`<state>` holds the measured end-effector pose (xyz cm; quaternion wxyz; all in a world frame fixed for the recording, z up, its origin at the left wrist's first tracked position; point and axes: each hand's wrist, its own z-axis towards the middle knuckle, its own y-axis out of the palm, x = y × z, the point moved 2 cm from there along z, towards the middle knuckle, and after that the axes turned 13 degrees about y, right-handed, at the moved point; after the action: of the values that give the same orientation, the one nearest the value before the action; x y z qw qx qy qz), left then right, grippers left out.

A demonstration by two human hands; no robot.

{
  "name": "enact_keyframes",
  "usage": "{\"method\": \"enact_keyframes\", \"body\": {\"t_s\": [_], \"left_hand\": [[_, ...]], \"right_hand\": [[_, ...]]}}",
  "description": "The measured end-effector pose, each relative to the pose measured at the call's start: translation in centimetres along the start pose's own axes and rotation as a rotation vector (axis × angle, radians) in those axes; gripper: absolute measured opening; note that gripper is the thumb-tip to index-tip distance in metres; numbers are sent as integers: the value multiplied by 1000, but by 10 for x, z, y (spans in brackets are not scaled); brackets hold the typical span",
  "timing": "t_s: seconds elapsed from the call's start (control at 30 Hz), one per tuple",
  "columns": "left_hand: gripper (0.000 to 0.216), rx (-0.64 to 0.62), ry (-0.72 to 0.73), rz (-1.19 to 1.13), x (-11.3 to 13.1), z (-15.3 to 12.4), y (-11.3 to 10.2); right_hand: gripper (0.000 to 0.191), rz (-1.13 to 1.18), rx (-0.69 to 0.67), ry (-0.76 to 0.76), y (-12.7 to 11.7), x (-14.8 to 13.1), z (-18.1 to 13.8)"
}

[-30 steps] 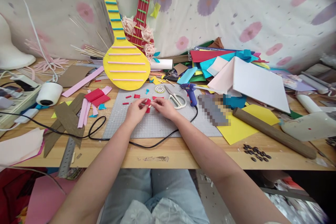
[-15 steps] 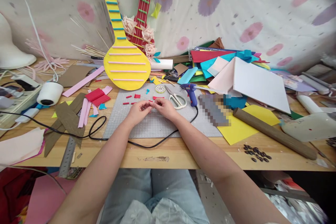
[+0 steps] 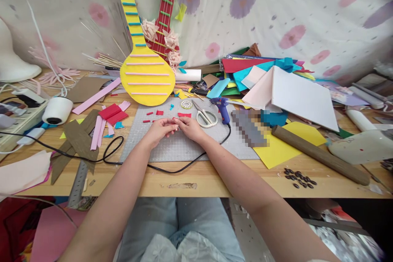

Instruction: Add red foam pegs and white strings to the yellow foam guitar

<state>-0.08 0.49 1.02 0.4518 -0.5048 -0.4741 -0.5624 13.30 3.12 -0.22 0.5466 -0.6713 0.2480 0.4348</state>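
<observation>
Cutting mat [image 3: 184,149]: lying underneath, probably as working base
Left hand [image 3: 159,132], right hand [image 3: 190,128]: meeting above mat, fingertips pinching red piece [image 3: 175,118], likely steadying it
Glue gun [image 3: 223,110]: resting near right hand, probably for reach
Red piece: sitting between both hands' fingertips, mostly hidden

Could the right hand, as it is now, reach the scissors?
Probably yes: the scissors lie close beside the right hand, with nothing visible between, though that hand is occupied with a small red piece.
</observation>
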Motion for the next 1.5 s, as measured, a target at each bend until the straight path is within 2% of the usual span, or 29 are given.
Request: {"method": "enact_keyframes", "body": {"t_s": [0.1, 0.27, 0.4, 0.53, 0.63, 0.7, 0.77, 0.87, 0.9, 0.93, 1.0, 1.07, 1.13, 1.2, 1.3, 1.37, 1.4, 1.5], "left_hand": [[30, 66, 13, -46, -2, 1, -2], [27, 317, 81, -146, -1, 4, -15], [25, 446, 133, -91, 0, 5, -28], [28, 423, 172, -1, 0, 4, -28], [29, 378, 173, -11, 0, 3, -25], [28, 360, 169, -38, 0, 3, -23], [28, 349, 167, -70, 0, 3, -23], [29, 345, 165, -118, -1, 4, -23], [29, 343, 163, -132, -1, 4, -23], [29, 340, 161, -144, -2, 4, -23], [28, 338, 154, -161, -3, 5, -22], [26, 345, 151, -166, -3, 5, -21], [26, 343, 150, -162, -4, 5, -20], [27, 337, 144, -161, -4, 5, -21], [29, 338, 133, -177, -4, 5, -23], [30, 336, 131, -196, -4, 5, -24], [31, 332, 131, -206, -3, 5, -24], [32, 313, 120, -235, -3, 5, -25]], "right_hand": [[40, -59, 67, 20, -7, -2, 0], [35, -303, 320, 133, -42, -3, -2], [24, -403, 366, 166, -57, 4, -3], [18, -465, 332, 142, -58, 4, -5], [15, -568, 380, 189, -67, -2, -9], [13, -661, 385, 267, -79, -5, -13], [13, -740, 306, 384, -94, -3, -18], [31, -765, 170, 588, -119, 9, -27], [37, -750, 179, 630, -128, 14, -29], [43, -736, 259, 637, -135, 20, -30], [49, -689, 459, 593, -144, 33, -28], [53, -653, 587, 499, -142, 45, -22], [54, -631, 633, 451, -134, 56, -13], [49, -546, 652, 475, -127, 63, -6], [45, -229, 688, 462, -125, 62, -4], [47, 47, 614, 325, -124, 51, -8], [47, 170, 529, 242, -122, 42, -11], [41, 321, 172, 114, -107, 15, -21]]}}
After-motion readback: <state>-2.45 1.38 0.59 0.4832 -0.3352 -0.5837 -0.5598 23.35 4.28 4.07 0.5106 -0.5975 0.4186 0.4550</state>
